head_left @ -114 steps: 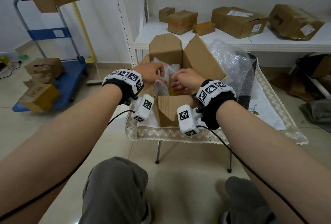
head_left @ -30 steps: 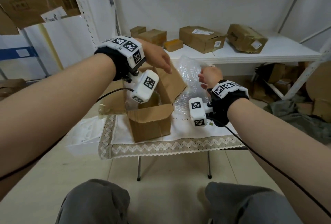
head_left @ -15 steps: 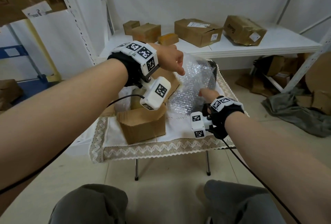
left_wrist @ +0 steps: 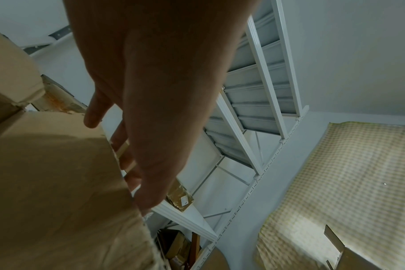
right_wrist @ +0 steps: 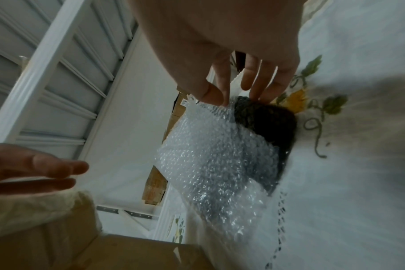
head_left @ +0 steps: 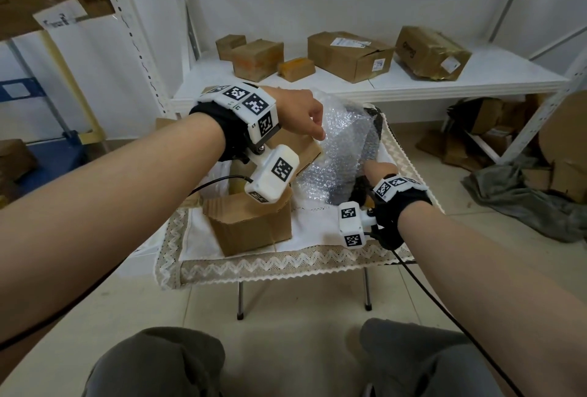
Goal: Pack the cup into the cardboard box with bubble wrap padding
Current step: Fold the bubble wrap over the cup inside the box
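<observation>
The open cardboard box (head_left: 254, 231) stands on a small cloth-covered table (head_left: 286, 265); the cup is hidden. Right of it a bubble wrap sheet (head_left: 343, 142) drapes over a black object (head_left: 371, 130). My left hand (head_left: 317, 133) hovers over the box's right flap (left_wrist: 58, 173), fingers straight and loose, tips just short of the wrap. In the right wrist view, the thumb and forefinger of my right hand (right_wrist: 220, 98) pinch the near edge of the bubble wrap (right_wrist: 215, 155). Its other fingers touch the black object (right_wrist: 271, 120).
Behind the table a low white shelf (head_left: 476, 79) carries several cartons (head_left: 349, 56). More boxes and a grey cloth (head_left: 524, 199) lie on the floor at the right. A blue cart (head_left: 19, 91) is at the far left. My knees are below the table's front edge.
My right hand has dropped from the top of the bubble wrap to its near lower edge. My left hand has moved right, over the box flap toward the wrap.
</observation>
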Motion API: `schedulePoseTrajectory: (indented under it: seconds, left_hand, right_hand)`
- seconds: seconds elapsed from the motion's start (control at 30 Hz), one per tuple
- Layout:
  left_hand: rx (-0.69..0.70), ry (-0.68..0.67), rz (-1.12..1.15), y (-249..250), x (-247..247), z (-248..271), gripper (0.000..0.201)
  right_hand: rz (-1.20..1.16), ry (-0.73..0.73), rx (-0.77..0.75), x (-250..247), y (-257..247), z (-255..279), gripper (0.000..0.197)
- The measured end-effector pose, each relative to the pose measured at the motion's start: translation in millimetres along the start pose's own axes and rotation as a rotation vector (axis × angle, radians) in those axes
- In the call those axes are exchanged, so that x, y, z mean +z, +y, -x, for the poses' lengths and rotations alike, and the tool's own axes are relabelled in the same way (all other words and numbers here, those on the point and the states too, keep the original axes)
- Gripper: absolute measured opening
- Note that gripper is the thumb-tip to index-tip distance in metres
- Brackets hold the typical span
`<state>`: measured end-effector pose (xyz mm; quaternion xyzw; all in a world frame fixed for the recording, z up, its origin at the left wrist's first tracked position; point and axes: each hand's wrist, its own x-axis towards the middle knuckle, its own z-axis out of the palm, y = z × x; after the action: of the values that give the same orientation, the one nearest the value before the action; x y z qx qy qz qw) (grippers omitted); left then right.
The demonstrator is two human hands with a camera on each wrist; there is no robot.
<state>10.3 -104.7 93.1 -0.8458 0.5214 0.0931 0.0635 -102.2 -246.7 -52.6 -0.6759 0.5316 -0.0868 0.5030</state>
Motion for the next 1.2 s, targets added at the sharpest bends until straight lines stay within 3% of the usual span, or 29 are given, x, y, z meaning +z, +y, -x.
schedulePoseTrajectory:
  seconds: [0.1,0.17,0.2,0.27,0.43,0.53,0.63,0.83,0.93,1.1,1.2]
  left_hand:
    - [0.006,-0.005,-0.002,0,0,1,0.043]
    - [0.013,-0.009,-0.006,0,1,1,0.043]
    - [0.015,-0.013,-0.008,0,1,1,0.043]
    - [0.017,-0.023,-0.009,0,2,1,0.043]
    - [0.025,-0.040,-0.009,-2,3,-1,0.044]
    - [0.025,-0.047,-0.007,-3,3,-2,0.044]
    - [0.026,-0.047,0.002,-4,4,-2,0.042]
    - [0.022,-0.060,-0.012,-4,8,-4,0.044]
    - [0.018,-0.066,-0.008,-4,9,-3,0.044]
    - [0.008,-0.082,0.075,-3,11,-4,0.043]
    - [-0.022,-0.048,0.166,-3,11,-4,0.056]
  right_hand:
    - [0.035,-0.023,-0.030,8,8,-28,0.003]
    - [-0.140,-0.053,0.001,10,12,-33,0.022]
    - [-0.180,-0.055,0.002,10,13,-30,0.021]
    - [-0.170,-0.092,0.019,11,12,-15,0.012]
    - [-0.086,-0.111,-0.020,14,10,-6,0.013]
    - [-0.031,-0.117,-0.005,20,10,-10,0.026]
    - [-0.004,-0.093,-0.023,24,8,-11,0.027]
    - [-0.300,0.007,-0.176,18,-1,-19,0.023]
    - [-0.457,-0.005,-0.212,12,-4,-20,0.003]
    - [-0.746,0.029,-0.213,-7,-16,1,0.024]
    - [-0.803,0.031,-0.268,-15,-18,4,0.030]
